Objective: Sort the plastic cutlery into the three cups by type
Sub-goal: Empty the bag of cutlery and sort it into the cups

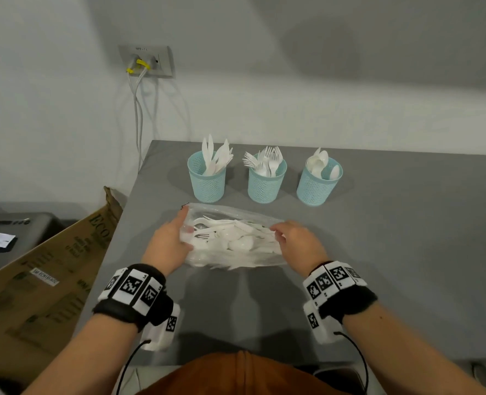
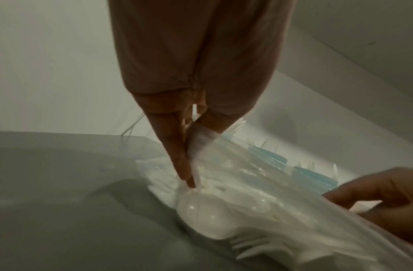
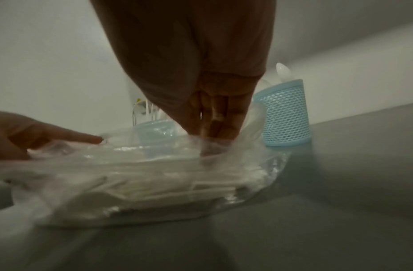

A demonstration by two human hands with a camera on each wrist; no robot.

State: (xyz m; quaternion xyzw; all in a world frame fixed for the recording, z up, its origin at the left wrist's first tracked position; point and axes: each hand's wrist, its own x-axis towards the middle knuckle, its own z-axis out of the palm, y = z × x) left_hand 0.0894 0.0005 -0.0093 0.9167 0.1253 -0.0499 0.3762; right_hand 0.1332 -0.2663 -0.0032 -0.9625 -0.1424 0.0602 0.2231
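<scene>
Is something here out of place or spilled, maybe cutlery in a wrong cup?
Nothing stands out. The three cups stand upright: knives in the left one, forks in the middle, spoons in the right. The remaining cutlery lies in the plastic bag, which both hands hold.

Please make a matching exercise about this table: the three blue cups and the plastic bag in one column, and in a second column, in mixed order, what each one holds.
Column 1
1. left cup
2. middle cup
3. right cup
4. plastic bag

Column 2
a. spoons only
b. mixed cutlery, not yet sorted
c. knives only
d. forks only

Pairs: 1-c, 2-d, 3-a, 4-b

The bag lies on the grey table in front of the cups; the left hand and the right hand each hold one end of it.
</scene>
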